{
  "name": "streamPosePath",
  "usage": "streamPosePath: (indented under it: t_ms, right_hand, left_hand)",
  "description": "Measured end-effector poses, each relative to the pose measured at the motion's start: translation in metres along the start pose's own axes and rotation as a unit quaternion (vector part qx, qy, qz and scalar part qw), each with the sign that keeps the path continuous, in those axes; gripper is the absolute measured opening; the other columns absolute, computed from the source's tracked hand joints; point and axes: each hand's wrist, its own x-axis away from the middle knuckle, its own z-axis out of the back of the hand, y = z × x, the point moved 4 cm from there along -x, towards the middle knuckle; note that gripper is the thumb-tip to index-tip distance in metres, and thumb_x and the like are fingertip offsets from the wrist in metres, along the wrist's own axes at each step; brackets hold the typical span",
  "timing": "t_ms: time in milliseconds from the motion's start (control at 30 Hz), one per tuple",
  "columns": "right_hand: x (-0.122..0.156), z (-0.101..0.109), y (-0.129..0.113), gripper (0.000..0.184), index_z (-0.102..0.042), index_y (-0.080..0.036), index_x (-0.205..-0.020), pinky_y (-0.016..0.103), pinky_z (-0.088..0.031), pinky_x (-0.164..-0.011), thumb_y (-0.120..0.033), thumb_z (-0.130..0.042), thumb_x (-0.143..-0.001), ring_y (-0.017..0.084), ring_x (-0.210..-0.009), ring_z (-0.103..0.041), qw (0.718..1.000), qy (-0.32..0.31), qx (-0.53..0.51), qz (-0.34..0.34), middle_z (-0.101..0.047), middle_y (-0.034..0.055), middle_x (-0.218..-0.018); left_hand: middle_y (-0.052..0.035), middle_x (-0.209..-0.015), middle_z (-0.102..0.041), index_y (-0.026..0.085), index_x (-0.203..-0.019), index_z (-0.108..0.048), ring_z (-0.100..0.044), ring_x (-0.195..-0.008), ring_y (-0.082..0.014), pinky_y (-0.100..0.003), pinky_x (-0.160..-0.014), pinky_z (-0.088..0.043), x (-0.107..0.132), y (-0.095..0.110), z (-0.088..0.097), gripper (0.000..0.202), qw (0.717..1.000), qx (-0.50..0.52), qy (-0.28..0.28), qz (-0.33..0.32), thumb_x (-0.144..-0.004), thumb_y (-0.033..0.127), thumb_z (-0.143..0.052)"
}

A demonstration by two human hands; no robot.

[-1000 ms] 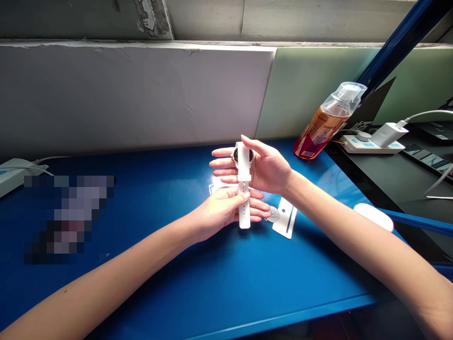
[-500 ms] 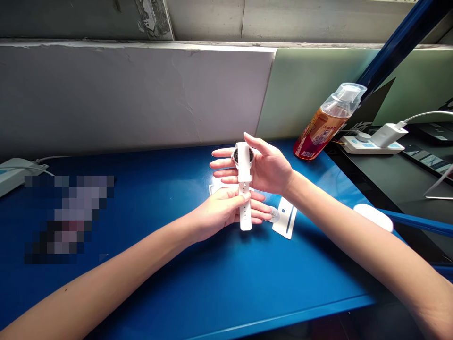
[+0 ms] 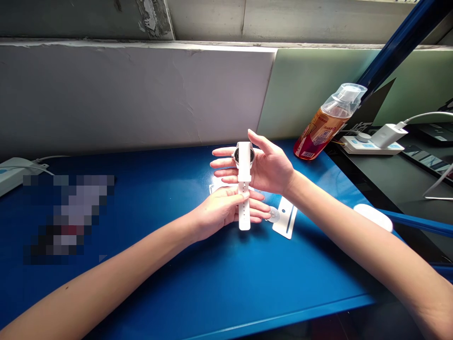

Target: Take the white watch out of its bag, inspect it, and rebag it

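Note:
A white wristwatch [image 3: 244, 163] with a long strap hangs lengthwise between my hands, its round dark-faced case partly covered by the strap. My left hand [image 3: 222, 208] pinches the holed lower strap between thumb and fingers, the other fingers stretched out behind it. Behind the upper part of the watch, my right hand [image 3: 269, 165] is open, palm toward me, thumb raised and fingers spread to the left. Whether that palm touches the watch I cannot tell. Beneath the hands lie a white slotted card [image 3: 285, 218] and a round grey-white disc [image 3: 273, 215], partly hidden by my left fingers.
On the blue table [image 3: 226, 283], an orange-red bottle [image 3: 320, 125] with a clear cap leans at the back right. A power strip with a charger [image 3: 387, 137] lies beyond it. A white rounded object [image 3: 373, 217] sits near the right edge. Another white strip [image 3: 17, 172] is at far left.
Hardly anything differs. My right thumb has moved slightly right, away from the strap, and the strap's lower end has shifted a touch left.

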Motion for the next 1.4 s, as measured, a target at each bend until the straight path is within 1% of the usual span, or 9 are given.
streamPosePath:
  t_ms: [233, 433, 567, 633, 733, 900, 1033, 1200, 1400]
  right_hand:
    - [0.0, -0.002, -0.002, 0.073, -0.07, -0.001, -0.11, 0.039, -0.056, -0.095, -0.054, -0.021, -0.103, 0.026, -0.097, -0.073, 1.0, -0.003, -0.009, 0.005, -0.076, 0.0209, -0.103]
    - [0.001, -0.002, -0.002, 0.072, -0.069, -0.004, -0.112, 0.045, -0.056, -0.093, -0.056, -0.02, -0.101, 0.028, -0.098, -0.073, 1.0, -0.007, 0.004, 0.002, -0.076, 0.0209, -0.105]
    - [0.001, -0.003, -0.001, 0.073, -0.067, -0.006, -0.116, 0.045, -0.052, -0.098, -0.06, -0.021, -0.098, 0.028, -0.106, -0.07, 0.999, -0.025, 0.021, 0.0, -0.075, 0.0202, -0.109]
    - [0.001, -0.004, -0.001, 0.071, -0.066, -0.006, -0.119, 0.044, -0.049, -0.102, -0.057, -0.02, -0.097, 0.028, -0.109, -0.069, 0.999, -0.038, 0.027, 0.003, -0.075, 0.0194, -0.111]
    - [0.001, -0.004, -0.001, 0.064, -0.063, -0.005, -0.123, 0.045, -0.047, -0.104, -0.043, -0.019, -0.095, 0.026, -0.108, -0.07, 0.998, -0.053, 0.033, 0.019, -0.075, 0.0174, -0.111]
    - [0.004, 0.0, -0.005, 0.053, -0.061, -0.009, -0.126, 0.038, -0.053, -0.093, -0.03, -0.025, -0.095, 0.019, -0.091, -0.071, 0.998, -0.029, 0.032, 0.053, -0.076, 0.0106, -0.105]
    - [0.006, 0.001, -0.007, 0.048, -0.063, -0.012, -0.125, 0.03, -0.056, -0.082, -0.03, -0.027, -0.099, 0.015, -0.08, -0.068, 0.998, -0.026, 0.018, 0.05, -0.074, 0.0061, -0.098]
    - [0.004, 0.005, -0.007, 0.041, -0.065, -0.011, -0.121, 0.024, -0.056, -0.077, -0.028, -0.034, -0.101, 0.013, -0.078, -0.068, 0.997, -0.01, 0.015, 0.074, -0.072, 0.0048, -0.093]
    - [0.002, 0.013, -0.01, 0.023, -0.069, -0.016, -0.103, 0.016, -0.054, -0.065, -0.03, -0.051, -0.099, 0.007, -0.066, -0.065, 0.991, 0.024, 0.02, 0.131, -0.067, -0.0016, -0.077]
  left_hand:
    - [-0.0219, -0.104, -0.075, 0.004, -0.11, -0.07, -0.075, -0.092, -0.027, -0.041, -0.089, -0.057, 0.001, 0.001, 0.0, 0.027, 1.0, -0.003, 0.0, 0.006, -0.097, 0.023, -0.056]
    - [-0.022, -0.103, -0.075, 0.003, -0.11, -0.069, -0.075, -0.091, -0.0272, -0.042, -0.09, -0.057, 0.002, 0.001, -0.001, 0.026, 1.0, 0.01, -0.006, 0.007, -0.097, 0.022, -0.057]
    - [-0.0225, -0.103, -0.075, 0.003, -0.11, -0.068, -0.075, -0.091, -0.0275, -0.042, -0.089, -0.057, 0.001, 0.001, 0.0, 0.026, 1.0, 0.016, -0.001, 0.008, -0.097, 0.022, -0.058]
    - [-0.022, -0.102, -0.075, 0.003, -0.11, -0.069, -0.075, -0.09, -0.027, -0.041, -0.088, -0.057, 0.001, 0.001, 0.0, 0.026, 1.0, 0.018, -0.003, 0.006, -0.097, 0.021, -0.056]
    - [-0.0214, -0.102, -0.075, 0.003, -0.11, -0.07, -0.075, -0.09, -0.0263, -0.04, -0.088, -0.057, 0.001, 0.001, -0.001, 0.027, 1.0, 0.017, -0.007, 0.004, -0.098, 0.023, -0.057]
    - [-0.0201, -0.1, -0.075, 0.005, -0.107, -0.07, -0.075, -0.09, -0.0264, -0.04, -0.089, -0.057, 0.002, 0.003, -0.002, 0.025, 1.0, -0.001, 0.0, 0.005, -0.096, 0.026, -0.062]
    - [-0.019, -0.098, -0.076, 0.005, -0.106, -0.069, -0.075, -0.089, -0.0251, -0.037, -0.086, -0.058, 0.003, 0.004, -0.003, 0.022, 1.0, 0.0, -0.008, 0.016, -0.098, 0.023, -0.059]
    - [-0.0172, -0.094, -0.076, 0.006, -0.107, -0.068, -0.076, -0.087, -0.0247, -0.036, -0.083, -0.058, 0.004, 0.005, -0.005, 0.023, 0.999, 0.007, -0.024, 0.029, -0.099, 0.026, -0.058]
    - [-0.0156, -0.091, -0.077, 0.008, -0.102, -0.071, -0.075, -0.084, -0.023, -0.033, -0.08, -0.058, 0.006, 0.007, -0.01, 0.027, 0.998, 0.03, -0.038, 0.029, -0.096, 0.032, -0.062]
